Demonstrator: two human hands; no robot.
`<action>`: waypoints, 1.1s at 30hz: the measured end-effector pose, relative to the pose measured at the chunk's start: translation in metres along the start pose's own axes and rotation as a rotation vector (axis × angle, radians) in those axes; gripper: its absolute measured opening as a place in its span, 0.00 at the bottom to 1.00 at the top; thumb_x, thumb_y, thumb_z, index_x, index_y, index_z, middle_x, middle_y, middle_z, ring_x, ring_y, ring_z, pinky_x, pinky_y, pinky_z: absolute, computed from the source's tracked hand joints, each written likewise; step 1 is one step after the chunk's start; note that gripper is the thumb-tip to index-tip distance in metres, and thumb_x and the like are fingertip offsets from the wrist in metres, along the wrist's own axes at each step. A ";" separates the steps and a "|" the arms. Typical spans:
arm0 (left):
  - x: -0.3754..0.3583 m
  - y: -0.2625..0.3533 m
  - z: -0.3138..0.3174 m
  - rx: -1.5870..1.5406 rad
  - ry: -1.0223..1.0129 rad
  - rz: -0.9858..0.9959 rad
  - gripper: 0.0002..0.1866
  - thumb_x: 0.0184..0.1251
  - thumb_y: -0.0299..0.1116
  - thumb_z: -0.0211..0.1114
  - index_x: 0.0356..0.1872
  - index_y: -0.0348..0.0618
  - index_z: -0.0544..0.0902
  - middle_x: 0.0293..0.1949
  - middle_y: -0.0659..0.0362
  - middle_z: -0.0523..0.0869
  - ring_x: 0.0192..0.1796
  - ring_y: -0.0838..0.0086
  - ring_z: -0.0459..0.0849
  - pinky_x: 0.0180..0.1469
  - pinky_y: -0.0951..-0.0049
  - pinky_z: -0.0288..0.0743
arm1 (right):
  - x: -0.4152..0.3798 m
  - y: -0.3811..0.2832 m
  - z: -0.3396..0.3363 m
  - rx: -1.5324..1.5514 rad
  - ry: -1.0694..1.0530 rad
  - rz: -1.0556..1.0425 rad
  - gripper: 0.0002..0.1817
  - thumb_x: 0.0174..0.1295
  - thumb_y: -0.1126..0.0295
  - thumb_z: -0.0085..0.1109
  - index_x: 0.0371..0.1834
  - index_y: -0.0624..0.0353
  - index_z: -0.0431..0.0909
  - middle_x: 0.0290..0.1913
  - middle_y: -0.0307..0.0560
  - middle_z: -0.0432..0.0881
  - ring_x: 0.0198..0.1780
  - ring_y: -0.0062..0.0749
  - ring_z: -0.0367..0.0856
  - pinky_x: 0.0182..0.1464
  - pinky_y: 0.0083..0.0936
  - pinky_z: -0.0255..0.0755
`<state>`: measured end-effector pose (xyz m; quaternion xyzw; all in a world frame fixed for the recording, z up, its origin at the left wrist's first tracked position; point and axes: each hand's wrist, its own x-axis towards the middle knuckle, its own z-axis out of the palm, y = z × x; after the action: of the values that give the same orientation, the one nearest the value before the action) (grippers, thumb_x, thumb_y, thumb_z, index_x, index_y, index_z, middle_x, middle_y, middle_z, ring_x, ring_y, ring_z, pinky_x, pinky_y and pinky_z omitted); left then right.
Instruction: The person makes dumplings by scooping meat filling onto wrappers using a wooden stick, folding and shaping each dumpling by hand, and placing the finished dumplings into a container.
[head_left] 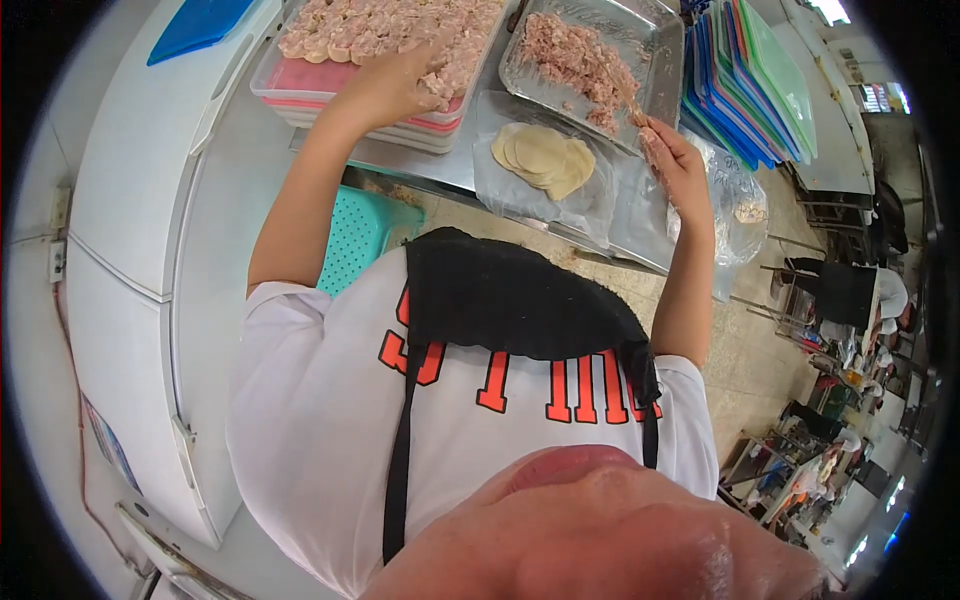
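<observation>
My left hand (390, 88) reaches over a plastic tray (385, 137) at the top left. Its fingers are spread and curve down among rows of open-topped meat dumplings (335, 35); whether a dumpling is under them is partly hidden. My right hand (680, 172) is closed around a thin wooden spatula (632, 100), whose far end reaches into the pink minced meat (575, 65) in a metal pan (655, 55). Some meat sticks to the fingers of that hand. Between both hands lies a fanned stack of round dough wrappers (543, 160) on a plastic sheet (490, 195).
Blue, green and red plastic sheets or lids (745, 85) stand stacked right of the pan. A clear plastic bag (735, 215) lies by my right wrist. Below the metal table is a turquoise stool (365, 235). A white cabinet (110, 190) is on the left. Another person (850, 290) is at far right.
</observation>
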<state>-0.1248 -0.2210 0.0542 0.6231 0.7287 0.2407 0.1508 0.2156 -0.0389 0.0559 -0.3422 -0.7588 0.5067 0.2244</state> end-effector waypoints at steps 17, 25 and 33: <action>-0.014 0.015 0.027 -0.024 0.119 -0.166 0.30 0.65 0.32 0.49 0.71 0.50 0.61 0.50 0.43 0.79 0.49 0.53 0.79 0.52 0.60 0.71 | 0.098 0.083 -0.100 -0.982 -0.310 -0.184 0.17 0.66 0.59 0.50 0.34 0.60 0.82 0.27 0.57 0.81 0.31 0.45 0.82 0.36 0.40 0.72; 0.023 0.114 0.053 0.021 0.458 -0.304 0.18 0.67 0.33 0.55 0.57 0.44 0.75 0.49 0.48 0.81 0.48 0.57 0.80 0.51 0.63 0.73 | 0.079 0.099 -0.076 -1.215 -0.355 -0.419 0.09 0.53 0.66 0.54 0.27 0.60 0.82 0.30 0.54 0.84 0.35 0.48 0.84 0.35 0.43 0.77; 0.047 0.086 0.179 -0.067 0.040 -0.004 0.17 0.53 0.29 0.68 0.46 0.43 0.78 0.38 0.52 0.80 0.42 0.57 0.79 0.47 0.64 0.74 | 0.132 0.127 -0.103 -1.195 -0.214 -0.563 0.11 0.57 0.65 0.52 0.27 0.59 0.80 0.30 0.53 0.83 0.35 0.48 0.84 0.34 0.41 0.77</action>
<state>0.0322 -0.1366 -0.0458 0.6114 0.7242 0.2771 0.1577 0.2359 0.1550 -0.0227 -0.1444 -0.9874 -0.0473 0.0434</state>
